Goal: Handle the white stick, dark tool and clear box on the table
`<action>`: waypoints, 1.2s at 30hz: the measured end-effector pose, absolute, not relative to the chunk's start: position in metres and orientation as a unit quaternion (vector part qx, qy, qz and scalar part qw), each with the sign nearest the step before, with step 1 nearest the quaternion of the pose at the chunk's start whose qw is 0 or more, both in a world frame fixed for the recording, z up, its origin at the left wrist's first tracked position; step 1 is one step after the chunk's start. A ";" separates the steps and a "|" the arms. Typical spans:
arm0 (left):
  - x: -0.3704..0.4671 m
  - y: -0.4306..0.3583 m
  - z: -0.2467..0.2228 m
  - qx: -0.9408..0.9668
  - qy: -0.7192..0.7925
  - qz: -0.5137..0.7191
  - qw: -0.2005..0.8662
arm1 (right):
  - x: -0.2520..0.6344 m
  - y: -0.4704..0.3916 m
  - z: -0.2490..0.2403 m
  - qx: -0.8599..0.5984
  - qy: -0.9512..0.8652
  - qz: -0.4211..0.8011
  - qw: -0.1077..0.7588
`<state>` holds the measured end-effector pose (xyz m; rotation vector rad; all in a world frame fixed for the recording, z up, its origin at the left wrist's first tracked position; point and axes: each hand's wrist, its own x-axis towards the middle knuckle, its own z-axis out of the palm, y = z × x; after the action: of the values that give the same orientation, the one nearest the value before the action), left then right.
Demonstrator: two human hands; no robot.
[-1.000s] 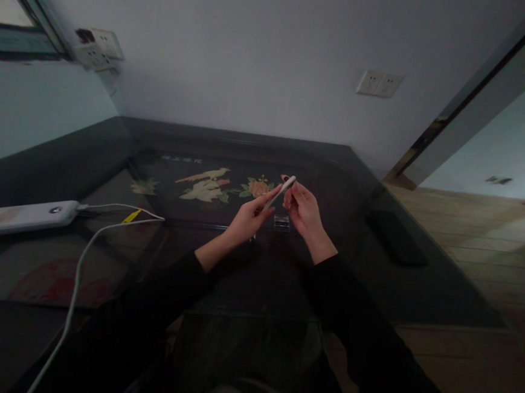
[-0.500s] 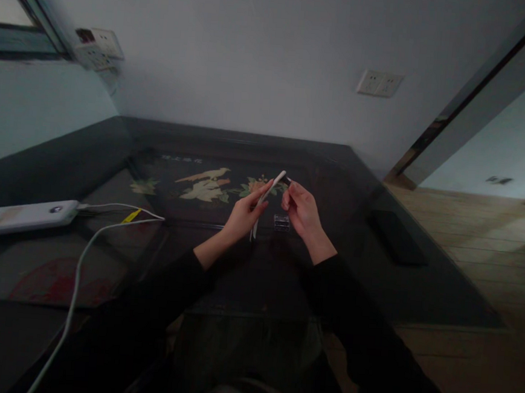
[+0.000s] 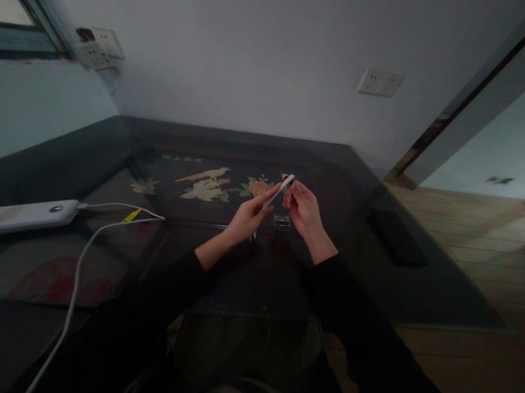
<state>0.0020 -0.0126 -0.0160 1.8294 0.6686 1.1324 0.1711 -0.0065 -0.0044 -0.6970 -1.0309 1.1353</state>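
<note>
My left hand (image 3: 248, 217) is closed around a slim white strip-like thing (image 3: 286, 184) with a rounded upper end. A thin tail of it shows below that hand; I cannot make out its exact kind. Close to the strip's upper end, my right hand (image 3: 305, 211) has its thumb and fingers pinched together. Whatever is between those fingertips is too small or hidden to name. Just under the hands, a small clear case (image 3: 281, 223) with dark gaps lies on the dark tabletop (image 3: 239, 267).
A white power bank (image 3: 24, 217) lies at the left, with a pale cable (image 3: 77, 273) bearing a yellow tag (image 3: 132, 215). A flat black object (image 3: 396, 237), perhaps a phone, is at the right. A wall with sockets (image 3: 380, 83) stands behind the table.
The white strip's upper end has moved slightly right and down, closer to my right fingertips. My left hand has shifted a little to the right, while the right hand stays nearly in place.
</note>
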 end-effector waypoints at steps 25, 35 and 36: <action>-0.002 -0.004 -0.017 0.707 0.295 0.487 0.420 | 0.167 -0.008 -0.004 -0.307 -0.472 0.506 0.654; 0.000 -0.009 -0.015 0.730 0.270 0.465 0.422 | 0.168 -0.009 -0.001 -0.316 -0.462 0.497 0.663; 0.000 -0.010 -0.015 0.732 0.264 0.464 0.424 | 0.168 -0.010 -0.001 -0.319 -0.457 0.497 0.664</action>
<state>0.0004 -0.0099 -0.0150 1.8310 0.6606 1.1611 0.1678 -0.0097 -0.0006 -0.7210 -1.0333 1.1233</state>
